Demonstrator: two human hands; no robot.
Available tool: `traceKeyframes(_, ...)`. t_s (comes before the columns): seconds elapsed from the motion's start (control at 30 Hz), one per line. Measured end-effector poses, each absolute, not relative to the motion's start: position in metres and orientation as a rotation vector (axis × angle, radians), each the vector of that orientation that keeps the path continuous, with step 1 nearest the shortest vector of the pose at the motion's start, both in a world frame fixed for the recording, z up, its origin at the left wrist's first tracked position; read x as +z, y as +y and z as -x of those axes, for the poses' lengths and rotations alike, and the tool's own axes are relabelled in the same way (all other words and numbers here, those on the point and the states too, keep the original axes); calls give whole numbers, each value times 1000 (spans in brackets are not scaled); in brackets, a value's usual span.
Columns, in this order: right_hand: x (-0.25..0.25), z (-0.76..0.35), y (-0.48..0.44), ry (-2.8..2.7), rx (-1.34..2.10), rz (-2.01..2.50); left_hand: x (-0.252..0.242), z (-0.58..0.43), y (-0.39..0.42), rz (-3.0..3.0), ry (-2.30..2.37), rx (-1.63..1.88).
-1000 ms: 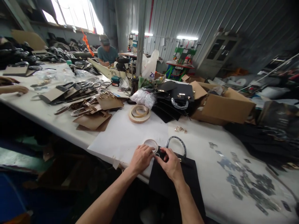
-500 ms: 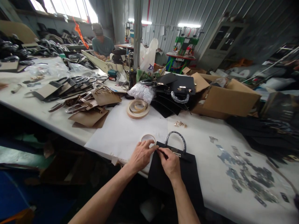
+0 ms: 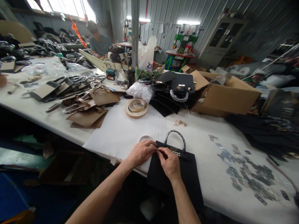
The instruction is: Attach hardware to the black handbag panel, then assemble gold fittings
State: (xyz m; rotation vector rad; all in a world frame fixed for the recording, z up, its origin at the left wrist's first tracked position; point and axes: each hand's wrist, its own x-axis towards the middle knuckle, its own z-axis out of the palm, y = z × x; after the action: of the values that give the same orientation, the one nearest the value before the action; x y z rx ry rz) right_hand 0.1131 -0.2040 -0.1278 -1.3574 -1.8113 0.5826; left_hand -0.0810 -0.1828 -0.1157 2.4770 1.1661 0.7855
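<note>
A black handbag panel [image 3: 187, 180] lies over the table's front edge, with a plastic-wrapped handle [image 3: 175, 132] arching from its top and a metal clasp [image 3: 175, 151] below the handle. My left hand [image 3: 143, 153] is closed at the panel's upper left corner, thumb and fingertips pinched together. Right beside it, my right hand [image 3: 170, 163] pinches the same corner from over the panel's face. The fingers cover whatever small part is between them. Just behind my left hand lies a small roll of tape [image 3: 146, 137], partly hidden by it.
Larger tape rolls [image 3: 137, 108] lie farther back. Small gold fittings [image 3: 179, 123] sit beyond the handle, and scattered metal plates [image 3: 247, 171] are at right. Brown bag panels [image 3: 87, 116], stacked black bags [image 3: 181, 82] and a cardboard box [image 3: 229, 96] stand behind. A co-worker [image 3: 100, 42] sits far back.
My left hand has drawn its raised fingers down and closer together at the corner. My right hand stays pinched there. The whole view has shifted slightly.
</note>
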Motion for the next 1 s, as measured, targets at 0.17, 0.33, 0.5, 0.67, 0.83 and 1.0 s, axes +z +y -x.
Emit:
traceKeyframes(0.17,-125,-115,-205,-1832,631,1336,-118,82,-183,-2468,1150,793)
traceKeyframes(0.33,-124,-118,-206,-1820,719,1290,-117,83,-185,-2427,1078,779)
traceKeyframes(0.5,-122,-119,-206,-1820,781,1225,-111,87,-187,-2330,1019,741)
traceKeyframes(0.67,-119,-118,-206,-1837,820,1138,-101,92,-188,-2195,966,773)
traceKeyframes(0.83,-118,-117,-209,-1758,842,1093,-96,89,-190,-2116,989,870)
traceKeyframes(1.0,-126,-128,-208,-1250,893,1218,-107,88,-189,-2278,1097,1002)
